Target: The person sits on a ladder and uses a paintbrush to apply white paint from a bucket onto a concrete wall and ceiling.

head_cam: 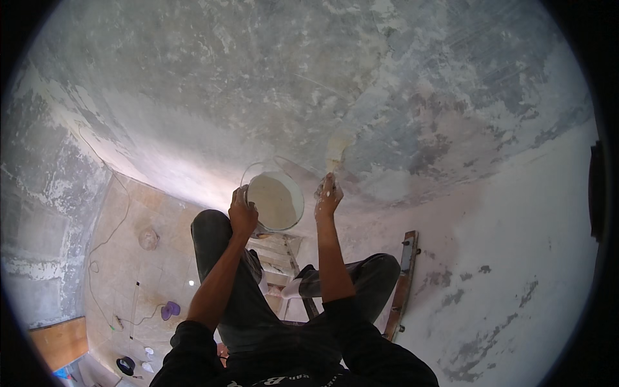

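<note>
My left hand (243, 211) grips the near left side of a white bucket (299, 193) with a thin wire handle. Thick, pale beige paste (272, 200) lies inside it. To the bucket's right, my right hand (329, 196) is closed around a flat, pale yellowish tool (334, 156), which looks like a brush or spatula. Its far end meets the patchy grey wall (271, 87). White smears cover the fingers of my right hand. My bent knees are spread on either side, above a wooden ladder (275, 254).
A worn wooden rail (405, 285) with metal fittings stands right of my knee. Far below on the tiled floor (159, 217) are a cable (126, 198), a purple object (170, 310), a plastic bag (148, 239) and a black round container (125, 365). Another wall (38, 232) rises at left.
</note>
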### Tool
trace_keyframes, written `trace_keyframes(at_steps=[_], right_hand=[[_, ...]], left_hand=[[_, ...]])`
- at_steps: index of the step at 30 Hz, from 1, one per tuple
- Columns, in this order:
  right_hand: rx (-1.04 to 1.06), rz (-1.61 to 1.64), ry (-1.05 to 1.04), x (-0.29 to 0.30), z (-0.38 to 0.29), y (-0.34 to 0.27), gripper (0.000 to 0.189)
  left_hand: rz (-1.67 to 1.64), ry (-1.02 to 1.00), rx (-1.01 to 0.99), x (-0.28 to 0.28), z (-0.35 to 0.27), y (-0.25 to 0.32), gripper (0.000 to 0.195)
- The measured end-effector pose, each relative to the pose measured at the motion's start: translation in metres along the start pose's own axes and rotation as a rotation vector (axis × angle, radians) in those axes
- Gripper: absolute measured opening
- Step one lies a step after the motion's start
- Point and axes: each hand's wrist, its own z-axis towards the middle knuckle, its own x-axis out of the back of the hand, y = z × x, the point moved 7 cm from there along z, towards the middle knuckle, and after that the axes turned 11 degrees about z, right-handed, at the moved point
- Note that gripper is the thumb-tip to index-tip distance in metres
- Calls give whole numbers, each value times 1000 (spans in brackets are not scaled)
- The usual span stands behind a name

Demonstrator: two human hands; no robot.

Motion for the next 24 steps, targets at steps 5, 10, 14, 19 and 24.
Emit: trace_keyframes(at_steps=[5,10,14,19,24], right_hand=[[-106,-83,96,53,-4,58,23],[-291,-171,209,95,-5,97,20],[-336,-157,247,116,3,108,19],[-200,-68,167,82,6,68,18],[-15,-91,65,20,2,-3,24]], left_hand=[[-1,-5,-6,1,1,2,42],[-3,20,-8,1,0,-1,43],[-19,-5,-5,-2,0,-1,42],[-7,1,-19,3,0,5,41],[-8,23,-30,5,-1,7,41]])
